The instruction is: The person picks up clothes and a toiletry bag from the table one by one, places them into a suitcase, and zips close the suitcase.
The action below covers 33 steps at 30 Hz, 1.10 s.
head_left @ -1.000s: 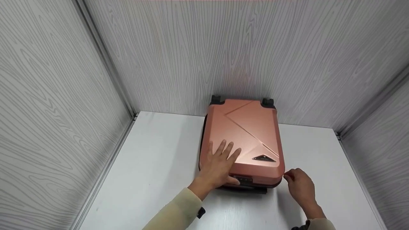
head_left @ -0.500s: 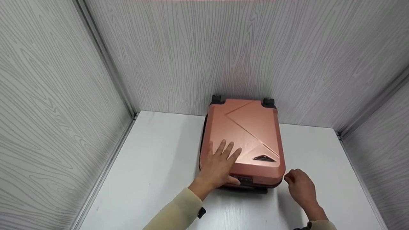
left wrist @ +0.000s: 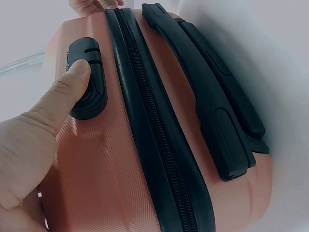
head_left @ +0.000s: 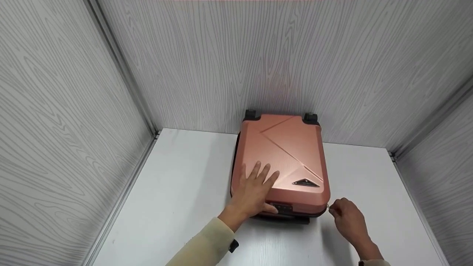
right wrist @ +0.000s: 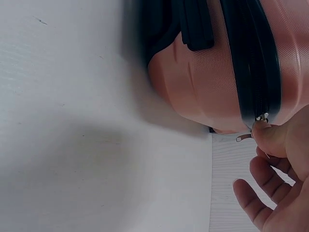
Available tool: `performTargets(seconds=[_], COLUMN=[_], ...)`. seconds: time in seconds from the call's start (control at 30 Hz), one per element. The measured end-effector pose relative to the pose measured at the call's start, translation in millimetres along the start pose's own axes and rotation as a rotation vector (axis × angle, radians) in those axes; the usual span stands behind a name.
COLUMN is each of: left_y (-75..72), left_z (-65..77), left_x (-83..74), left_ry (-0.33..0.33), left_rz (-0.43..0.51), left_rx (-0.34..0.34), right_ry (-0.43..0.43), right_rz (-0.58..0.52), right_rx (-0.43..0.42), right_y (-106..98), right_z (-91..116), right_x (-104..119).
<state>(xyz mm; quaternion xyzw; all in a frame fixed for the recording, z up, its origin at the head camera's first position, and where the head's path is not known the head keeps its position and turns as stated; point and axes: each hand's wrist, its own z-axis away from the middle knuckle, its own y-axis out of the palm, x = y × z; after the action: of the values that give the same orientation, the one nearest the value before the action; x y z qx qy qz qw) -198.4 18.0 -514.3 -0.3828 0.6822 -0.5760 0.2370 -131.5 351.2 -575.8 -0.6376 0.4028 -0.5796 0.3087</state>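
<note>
A rose-gold hard-shell suitcase (head_left: 281, 147) lies flat on the white surface, wheels toward the back wall. My left hand (head_left: 251, 194) rests spread on its lid, and the thumb touches the black combination lock (left wrist: 89, 106) on the near side. At the near right corner my right hand (head_left: 347, 220) pinches a zipper pull (right wrist: 262, 117) between thumb and finger; the other fingers are loosely bent. A black zipper (left wrist: 152, 111) runs along the side, its teeth closed in the left wrist view. Beside it sits the black carry handle (left wrist: 207, 101).
Grey wood-grain panels stand at the back (head_left: 207, 66), left (head_left: 51, 111) and right (head_left: 443, 155). The suitcase's black wheels (head_left: 310, 118) are close to the back panel. White tabletop (head_left: 177, 177) extends on both sides of the suitcase.
My right hand has moved slightly toward the near edge around the suitcase corner with the zipper pull. The left hand and suitcase have hardly moved.
</note>
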Motion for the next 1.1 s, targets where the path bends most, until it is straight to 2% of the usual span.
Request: performTargets(seconds=[0.5, 0.63, 0.83, 1.0, 1.1], left_y=[1.1, 0.7, -4.9, -2.7, -0.6], left_z=[-0.4, 1.6, 2.6, 1.7, 2.0], left_x=[0.5, 2.2, 7.6, 7.7, 6.9], left_ry=[0.003, 0.022, 0.034, 0.019, 0.006], left_rz=[0.012, 0.034, 0.074, 0.065, 0.051], left_rx=[0.002, 0.001, 0.059, 0.051, 0.049], right_ry=[-0.028, 0.024, 0.131, 0.131, 0.131], right_rz=[-0.007, -0.029, -0.097, -0.117, -0.127], right_rx=[-0.003, 0.032, 0.070, 0.025, 0.033], right_y=[2, 1, 3, 7, 9], right_z=[6, 5, 7, 8, 11], right_x=[0, 1, 2, 1, -2])
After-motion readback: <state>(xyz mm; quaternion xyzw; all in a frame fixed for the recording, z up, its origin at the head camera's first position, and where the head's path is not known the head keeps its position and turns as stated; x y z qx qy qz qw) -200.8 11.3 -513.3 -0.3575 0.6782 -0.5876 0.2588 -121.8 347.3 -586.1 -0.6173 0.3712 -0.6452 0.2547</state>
